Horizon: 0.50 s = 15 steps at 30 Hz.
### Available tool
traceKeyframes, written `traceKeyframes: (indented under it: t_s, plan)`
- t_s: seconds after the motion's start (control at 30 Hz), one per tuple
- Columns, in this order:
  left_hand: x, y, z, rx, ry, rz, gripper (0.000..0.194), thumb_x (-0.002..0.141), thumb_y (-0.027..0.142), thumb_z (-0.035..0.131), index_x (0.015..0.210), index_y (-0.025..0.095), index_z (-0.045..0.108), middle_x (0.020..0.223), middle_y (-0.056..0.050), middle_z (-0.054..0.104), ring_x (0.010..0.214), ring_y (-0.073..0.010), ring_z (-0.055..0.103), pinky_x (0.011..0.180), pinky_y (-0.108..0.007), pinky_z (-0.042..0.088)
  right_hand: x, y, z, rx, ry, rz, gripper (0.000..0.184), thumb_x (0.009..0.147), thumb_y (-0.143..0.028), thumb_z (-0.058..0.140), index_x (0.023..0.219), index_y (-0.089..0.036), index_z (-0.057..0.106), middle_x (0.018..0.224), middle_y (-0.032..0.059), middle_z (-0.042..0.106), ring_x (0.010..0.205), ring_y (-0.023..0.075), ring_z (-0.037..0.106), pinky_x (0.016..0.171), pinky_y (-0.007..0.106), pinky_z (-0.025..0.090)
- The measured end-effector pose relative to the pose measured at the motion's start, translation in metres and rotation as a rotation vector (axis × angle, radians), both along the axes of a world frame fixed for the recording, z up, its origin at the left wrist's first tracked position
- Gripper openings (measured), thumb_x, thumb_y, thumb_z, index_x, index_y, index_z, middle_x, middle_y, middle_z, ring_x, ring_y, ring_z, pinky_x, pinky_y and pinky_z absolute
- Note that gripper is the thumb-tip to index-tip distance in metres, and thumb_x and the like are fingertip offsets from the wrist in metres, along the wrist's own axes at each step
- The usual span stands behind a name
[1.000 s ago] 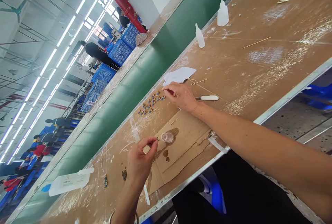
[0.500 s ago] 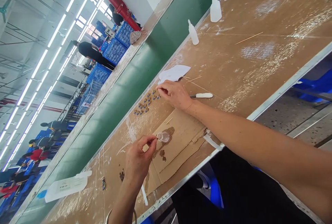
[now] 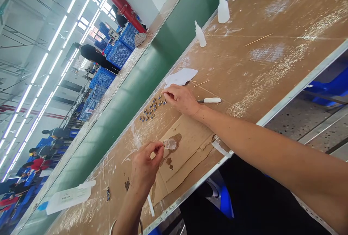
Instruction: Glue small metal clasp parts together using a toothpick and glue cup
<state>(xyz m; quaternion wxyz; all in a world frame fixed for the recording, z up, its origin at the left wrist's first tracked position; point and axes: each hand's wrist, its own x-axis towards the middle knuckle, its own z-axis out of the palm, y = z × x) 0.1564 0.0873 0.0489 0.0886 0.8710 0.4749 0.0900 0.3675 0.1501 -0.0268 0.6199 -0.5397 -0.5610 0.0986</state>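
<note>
My left hand point(image 3: 146, 160) is closed in a pinch beside a small clear glass cup point(image 3: 170, 144). A tiny dark thing shows at its fingertips, too small to name. The cup stands on a flat piece of cardboard point(image 3: 187, 148) with wet brown stains. Farther up, my right hand point(image 3: 181, 99) has its thumb and fingertips together at the edge of several small blue-and-gold pieces point(image 3: 151, 111) laid out in rows. Whatever those fingers hold, if anything, is hidden. Small dark bits point(image 3: 127, 184) and a little blue piece point(image 3: 108, 193) lie left of my left wrist.
White paper point(image 3: 181, 77) and a white-handled tool point(image 3: 212, 100) lie near my right hand. Two white nozzle bottles point(image 3: 223, 10) stand farther back, with a thin stick point(image 3: 257, 40) to their right. A larger bottle point(image 3: 69, 197) lies at lower left. A green panel point(image 3: 130, 110) borders the table.
The camera view has shifted slightly. Both hands keep nearly the same places and the same pinched shape.
</note>
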Motion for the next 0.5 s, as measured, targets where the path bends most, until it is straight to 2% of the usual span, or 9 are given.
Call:
traceKeyframes:
  t_s: [0.1,0.23,0.37,0.43,0.5]
  plan:
    - [0.002,-0.002,0.005,0.022,-0.003,-0.008,0.02,0.081,0.033,0.052,0.075,0.022,0.068,0.067,0.002,0.064,0.063,-0.0125,0.06,0.064,-0.025,0.044,0.0,0.0,0.0,0.019,0.001,0.0,0.024,0.087,-0.021,0.038,0.089,-0.018,0.062,0.086,0.0028,0.06,0.076,0.0112,0.052,0.074,0.026,0.04]
    - [-0.006,-0.018,0.025,0.07,-0.024,0.07,0.018,0.079,0.036,0.057,0.074,0.024,0.069,0.073,0.002,0.068,0.069,-0.0137,0.063,0.067,-0.024,0.047,0.0,0.0,-0.001,0.045,-0.003,-0.024,0.024,0.088,-0.022,0.039,0.089,-0.018,0.063,0.084,0.0028,0.061,0.074,0.0109,0.052,0.072,0.026,0.04]
    - [-0.04,-0.044,0.039,0.118,-0.151,0.372,0.022,0.07,0.045,0.066,0.076,0.024,0.071,0.074,0.0,0.069,0.068,-0.0162,0.064,0.062,-0.025,0.049,-0.001,-0.001,-0.002,0.062,0.011,-0.044,0.024,0.087,-0.023,0.04,0.087,-0.018,0.064,0.081,0.0021,0.061,0.067,0.0097,0.051,0.065,0.025,0.04]
    - [-0.066,-0.056,0.034,0.135,-0.287,0.56,0.029,0.064,0.047,0.07,0.078,0.022,0.072,0.075,-0.001,0.07,0.071,-0.0174,0.064,0.066,-0.026,0.051,-0.002,-0.002,-0.002,0.067,0.02,-0.055,0.023,0.086,-0.024,0.042,0.086,-0.018,0.065,0.081,0.002,0.062,0.064,0.0093,0.051,0.063,0.025,0.04]
    - [-0.093,-0.066,0.022,0.122,-0.46,0.736,0.036,0.057,0.048,0.075,0.079,0.02,0.072,0.078,-0.002,0.071,0.077,-0.0193,0.065,0.073,-0.028,0.052,-0.004,-0.004,-0.002,0.071,0.026,-0.058,0.022,0.085,-0.024,0.043,0.086,-0.019,0.065,0.083,0.0022,0.063,0.063,0.0094,0.052,0.062,0.025,0.041]
